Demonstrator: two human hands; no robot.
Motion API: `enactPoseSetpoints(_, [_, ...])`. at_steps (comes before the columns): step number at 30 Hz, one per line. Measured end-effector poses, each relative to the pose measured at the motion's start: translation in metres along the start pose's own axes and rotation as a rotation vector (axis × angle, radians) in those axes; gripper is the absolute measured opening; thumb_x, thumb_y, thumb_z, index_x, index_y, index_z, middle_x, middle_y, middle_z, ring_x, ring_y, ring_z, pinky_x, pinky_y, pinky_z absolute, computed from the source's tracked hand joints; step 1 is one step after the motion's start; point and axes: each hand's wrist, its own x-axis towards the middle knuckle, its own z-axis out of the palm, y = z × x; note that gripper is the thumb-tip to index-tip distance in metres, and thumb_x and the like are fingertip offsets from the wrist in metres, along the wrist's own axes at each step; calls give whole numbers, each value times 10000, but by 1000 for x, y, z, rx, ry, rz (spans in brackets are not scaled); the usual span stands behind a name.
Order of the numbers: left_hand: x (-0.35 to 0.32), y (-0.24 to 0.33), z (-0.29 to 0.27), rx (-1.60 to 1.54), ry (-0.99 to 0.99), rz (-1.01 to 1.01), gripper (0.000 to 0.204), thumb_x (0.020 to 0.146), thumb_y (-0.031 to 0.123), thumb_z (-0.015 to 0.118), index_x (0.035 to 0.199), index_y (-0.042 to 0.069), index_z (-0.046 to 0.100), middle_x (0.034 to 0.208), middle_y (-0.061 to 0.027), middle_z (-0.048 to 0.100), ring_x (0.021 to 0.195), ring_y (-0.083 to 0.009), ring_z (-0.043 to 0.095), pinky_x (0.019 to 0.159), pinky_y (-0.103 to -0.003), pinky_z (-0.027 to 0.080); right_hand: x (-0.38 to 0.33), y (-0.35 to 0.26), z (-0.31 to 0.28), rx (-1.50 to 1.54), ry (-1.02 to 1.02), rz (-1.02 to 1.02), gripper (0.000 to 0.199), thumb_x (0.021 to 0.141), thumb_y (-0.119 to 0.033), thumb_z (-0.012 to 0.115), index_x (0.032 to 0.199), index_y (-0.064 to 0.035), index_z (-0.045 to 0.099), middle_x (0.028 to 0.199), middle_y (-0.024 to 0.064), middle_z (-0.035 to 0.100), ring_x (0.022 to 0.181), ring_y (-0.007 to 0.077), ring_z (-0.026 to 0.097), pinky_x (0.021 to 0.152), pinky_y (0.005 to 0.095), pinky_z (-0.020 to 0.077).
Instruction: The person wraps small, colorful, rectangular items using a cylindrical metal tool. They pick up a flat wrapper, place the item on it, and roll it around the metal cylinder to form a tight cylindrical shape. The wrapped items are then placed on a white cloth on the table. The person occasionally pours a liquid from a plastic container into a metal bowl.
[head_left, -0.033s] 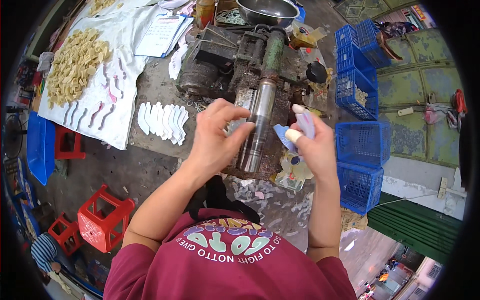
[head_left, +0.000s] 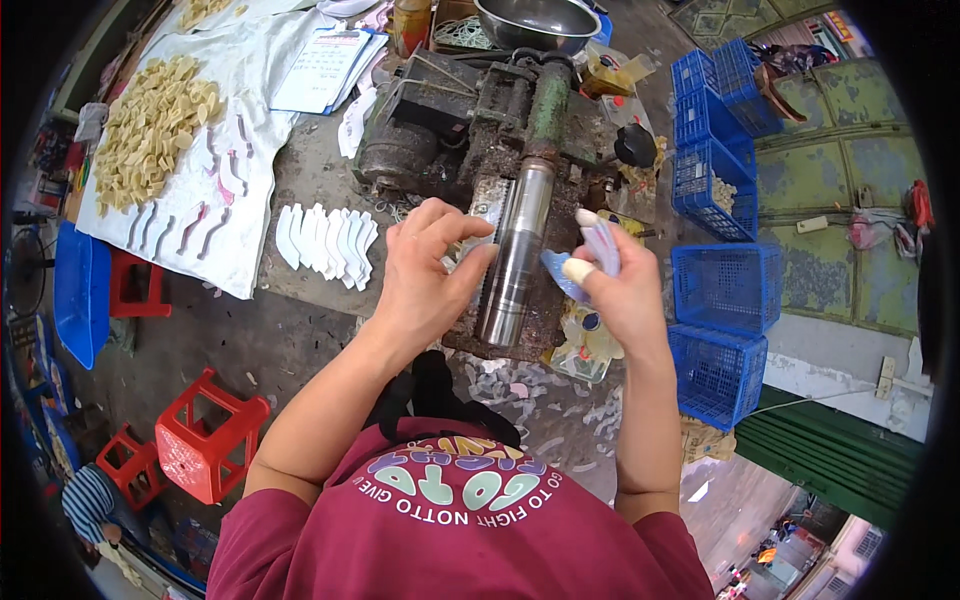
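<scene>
A shiny metal roller (head_left: 520, 240) juts toward me from a greasy machine (head_left: 440, 110). Beside its left edge hovers my left hand (head_left: 430, 265), thumb and fingers apart with a gap between them and nothing visible in it. On the other side, my right hand (head_left: 625, 285) pinches a lilac strip (head_left: 602, 245). A blue flat piece (head_left: 562, 275) sticks out from the same hand toward the roller. Cream covers wrap the thumb tip and a fingertip of that hand. Several white curved pieces (head_left: 325, 245) lie in a row on the bench, left of the machine.
Tan pieces (head_left: 155, 125) are heaped on a white cloth (head_left: 250, 210) at left, near a clipboard (head_left: 320, 70). A steel bowl (head_left: 540, 22) stands behind the machine. Blue crates (head_left: 722, 285) line the right side. Red stools (head_left: 208, 440) and scraps (head_left: 520, 395) are on the floor.
My right hand has shifted slightly left, bringing the blue piece a little nearer the roller. My left hand has moved slightly left.
</scene>
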Motion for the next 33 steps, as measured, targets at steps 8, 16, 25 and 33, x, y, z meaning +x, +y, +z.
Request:
enactPoseSetpoints(8, [-10, -32, 8, 32, 84, -57, 135, 751, 59, 729, 879, 45, 686, 822, -90, 585, 797, -241, 578, 719, -329, 443, 22, -2, 23, -186, 25, -74, 439, 767, 26, 619, 1202, -19, 585, 845, 17, 614, 754, 92, 558, 688, 247, 466])
enactPoseSetpoints(16, [-14, -127, -89, 139, 587, -234, 63, 792, 16, 681, 840, -1, 644, 792, -100, 639, 739, -184, 613, 692, -293, 481, 13, -4, 4, 283, -42, 4, 479, 967, -322, 536, 1319, -5, 466, 746, 56, 596, 560, 118, 566, 545, 273, 487])
enactPoseSetpoints(25, [-91, -219, -120, 858, 58, -126, 176, 729, 109, 704, 900, 95, 666, 913, -70, 579, 929, -264, 556, 878, -413, 370, 8, -16, 24, 603, -306, -10, 362, 944, -256, 537, 1198, -4, 482, 780, 55, 518, 569, 110, 483, 516, 271, 405])
enactPoseSetpoints(33, [-7, -36, -61, -474, -83, -483, 97, 840, 77, 651, 850, -15, 681, 887, -19, 620, 843, -96, 557, 784, -265, 426, -4, -37, 51, 208, -322, -130, 684, 742, -28, 719, 1372, 1, 453, 862, -59, 537, 746, 18, 488, 676, 180, 422])
